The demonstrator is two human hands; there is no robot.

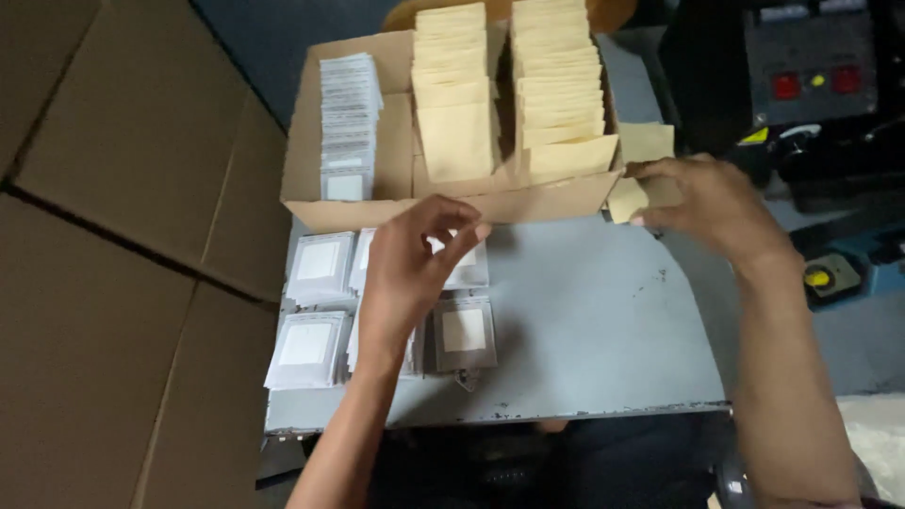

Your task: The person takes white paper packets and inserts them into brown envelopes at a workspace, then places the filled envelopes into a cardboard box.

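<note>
1. Far left is just flattened brown cardboard sheets (123, 236), cut off by the left edge, so no idea how far they go.
2. On the grey metal table (584, 330), the left end holds stacks of small white square packets (316, 311), two rows deep. The ones toward the front left corner are dim and hard to count.
3. The left hand (410, 269) hovers over those stacks, fingers curled with thumb and fingertips close together near a packet. I honestly can't tell if it's pinching one or not; the hand hides what's under it.
4. One greyish packet with a white square (464, 333) lies just right of that hand, near the table's front edge.
5. Along the back edge sits an open cardboard box (452, 205): a row of white packets (347, 123) on its left side, two rows of tan paper envelopes (509, 85) standing on edge beside them.
6. The right hand (712, 203) is at the box's right corner, closed on a tan envelope (632, 193) that's partly outside the box.
7. Top right there's a dark machine with red buttons (815, 80), mostly in shadow and cropped.
</note>
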